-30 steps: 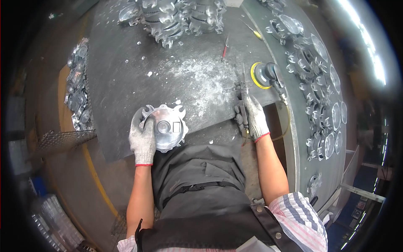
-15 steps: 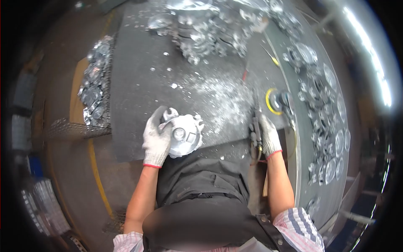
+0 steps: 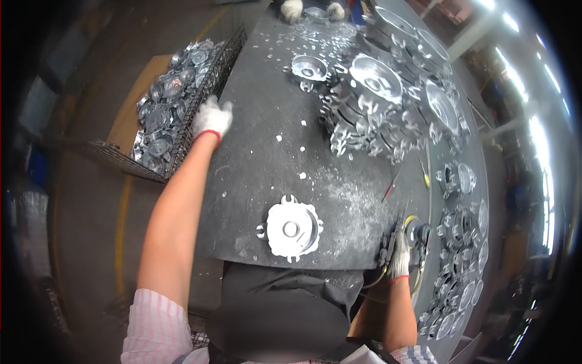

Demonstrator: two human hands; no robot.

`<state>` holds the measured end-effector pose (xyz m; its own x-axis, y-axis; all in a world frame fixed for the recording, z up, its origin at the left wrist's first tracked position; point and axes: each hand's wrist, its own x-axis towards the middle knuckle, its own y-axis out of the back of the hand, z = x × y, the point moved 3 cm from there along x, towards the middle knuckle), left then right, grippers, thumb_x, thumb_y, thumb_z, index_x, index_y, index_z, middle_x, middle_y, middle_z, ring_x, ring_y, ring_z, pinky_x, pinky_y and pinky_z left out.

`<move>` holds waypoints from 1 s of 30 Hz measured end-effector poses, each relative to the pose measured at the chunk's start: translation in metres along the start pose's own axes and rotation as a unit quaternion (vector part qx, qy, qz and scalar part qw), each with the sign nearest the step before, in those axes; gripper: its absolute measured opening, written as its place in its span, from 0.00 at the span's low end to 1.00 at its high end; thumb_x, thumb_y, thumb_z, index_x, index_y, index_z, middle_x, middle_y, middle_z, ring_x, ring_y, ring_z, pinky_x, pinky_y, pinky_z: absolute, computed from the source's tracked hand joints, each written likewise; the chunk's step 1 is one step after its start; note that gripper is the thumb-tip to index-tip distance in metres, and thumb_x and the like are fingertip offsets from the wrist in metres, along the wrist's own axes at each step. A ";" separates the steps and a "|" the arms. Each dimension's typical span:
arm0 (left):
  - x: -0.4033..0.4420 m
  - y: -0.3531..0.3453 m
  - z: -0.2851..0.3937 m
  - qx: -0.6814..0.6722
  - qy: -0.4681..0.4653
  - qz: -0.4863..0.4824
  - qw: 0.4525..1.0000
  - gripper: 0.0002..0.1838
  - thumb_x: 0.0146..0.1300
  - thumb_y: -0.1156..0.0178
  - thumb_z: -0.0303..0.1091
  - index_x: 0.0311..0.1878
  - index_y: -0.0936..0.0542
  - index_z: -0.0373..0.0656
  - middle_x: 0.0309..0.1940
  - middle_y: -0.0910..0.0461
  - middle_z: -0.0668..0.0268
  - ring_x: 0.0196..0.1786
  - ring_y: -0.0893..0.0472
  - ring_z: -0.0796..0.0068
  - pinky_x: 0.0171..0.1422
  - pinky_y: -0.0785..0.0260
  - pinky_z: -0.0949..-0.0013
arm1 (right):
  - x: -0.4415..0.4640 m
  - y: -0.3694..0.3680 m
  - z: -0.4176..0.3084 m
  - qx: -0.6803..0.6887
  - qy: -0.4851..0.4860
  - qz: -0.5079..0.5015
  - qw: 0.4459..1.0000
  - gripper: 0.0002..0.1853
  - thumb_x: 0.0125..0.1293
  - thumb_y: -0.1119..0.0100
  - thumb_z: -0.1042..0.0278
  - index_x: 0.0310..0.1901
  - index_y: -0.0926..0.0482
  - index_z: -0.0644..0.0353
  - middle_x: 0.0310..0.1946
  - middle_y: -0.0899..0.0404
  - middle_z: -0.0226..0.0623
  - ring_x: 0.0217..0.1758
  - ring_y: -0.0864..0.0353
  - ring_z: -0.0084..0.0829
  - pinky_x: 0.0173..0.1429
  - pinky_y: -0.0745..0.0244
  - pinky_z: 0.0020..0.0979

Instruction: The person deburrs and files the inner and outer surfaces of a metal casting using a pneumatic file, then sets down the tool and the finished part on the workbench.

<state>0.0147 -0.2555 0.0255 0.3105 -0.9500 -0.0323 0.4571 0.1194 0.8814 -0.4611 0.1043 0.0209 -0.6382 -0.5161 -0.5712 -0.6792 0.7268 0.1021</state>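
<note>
My left hand [image 3: 213,116], in a white glove, reaches out to the table's left edge beside the wire basket; its fingers are apart and nothing shows in them. A round silver metal part [image 3: 291,229] with lugs around its rim lies on the dark table [image 3: 260,164], in front of my body. At the table's right side, my gloved right hand [image 3: 399,259] is closed on a dark air tool [image 3: 386,247] with a hose. Just right of that hand is a round sander [image 3: 417,230] with a yellow rim.
Metal parts fill the wire basket [image 3: 159,173] at left. Stacked castings [image 3: 376,115] stand at the back right. More parts [image 3: 458,242] lie on the right-hand surface. A red tool [image 3: 391,187] and a yellow-handled tool [image 3: 426,181] lie nearby. A co-worker's gloved hands [image 3: 291,11] are at the far end.
My left hand has let go of the round part, now on the table, and moved forward and left to the basket. The view has shifted, bringing a co-worker's hands into sight.
</note>
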 end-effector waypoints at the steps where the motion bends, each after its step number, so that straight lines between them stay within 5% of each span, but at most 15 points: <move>1: -0.007 -0.003 0.005 -0.003 0.045 -0.012 0.999 0.34 0.72 0.47 0.57 0.74 0.33 0.47 0.63 0.23 0.46 0.66 0.22 0.46 0.69 0.29 0.49 | 0.001 0.002 0.002 0.022 -0.018 -0.007 1.000 0.15 0.75 0.42 0.44 0.44 0.23 0.46 0.23 0.22 0.27 0.13 0.27 0.27 0.13 0.36 0.29; 3: -0.016 -0.011 0.013 0.065 0.060 0.028 0.996 0.30 0.73 0.50 0.58 0.68 0.33 0.45 0.56 0.19 0.47 0.56 0.16 0.45 0.59 0.22 0.45 | 0.004 0.006 0.004 0.045 -0.045 -0.033 0.997 0.13 0.75 0.44 0.45 0.46 0.24 0.45 0.25 0.23 0.28 0.15 0.28 0.28 0.15 0.34 0.30; 6: -0.011 -0.006 0.011 0.048 0.077 -0.036 0.995 0.33 0.74 0.53 0.60 0.73 0.35 0.48 0.59 0.21 0.46 0.58 0.17 0.43 0.61 0.24 0.44 | 0.032 0.034 0.021 0.050 -0.032 -0.004 0.998 0.14 0.75 0.45 0.42 0.46 0.25 0.43 0.26 0.23 0.30 0.17 0.27 0.30 0.17 0.33 0.30; 17: -0.008 -0.010 0.012 0.052 0.074 -0.016 0.996 0.33 0.75 0.53 0.58 0.73 0.35 0.44 0.54 0.19 0.47 0.54 0.16 0.46 0.58 0.21 0.47 | 0.010 0.021 0.004 0.060 -0.161 0.000 0.985 0.24 0.67 0.43 0.28 0.44 0.25 0.42 0.23 0.23 0.28 0.16 0.27 0.30 0.17 0.30 0.28; 21: -0.010 -0.010 0.015 0.073 0.072 0.019 0.995 0.30 0.74 0.49 0.57 0.67 0.32 0.43 0.51 0.18 0.51 0.53 0.14 0.51 0.55 0.20 0.50 | 0.019 0.023 0.011 0.083 -0.169 -0.003 0.982 0.25 0.68 0.44 0.29 0.41 0.25 0.44 0.22 0.23 0.29 0.16 0.27 0.32 0.17 0.30 0.30; 30: -0.012 -0.008 0.017 0.080 0.079 -0.002 0.994 0.32 0.75 0.51 0.58 0.71 0.34 0.44 0.54 0.19 0.49 0.55 0.15 0.47 0.58 0.21 0.46 | 0.013 0.021 0.008 0.084 -0.162 -0.039 0.982 0.22 0.72 0.44 0.35 0.39 0.25 0.47 0.22 0.23 0.31 0.15 0.26 0.33 0.16 0.29 0.31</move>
<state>-0.0067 -0.2499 0.0264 0.4419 -0.8915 -0.0995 0.3238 0.0551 0.9445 -0.4808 0.1168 0.0089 -0.4194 -0.4212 -0.8042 -0.6338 0.7701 -0.0728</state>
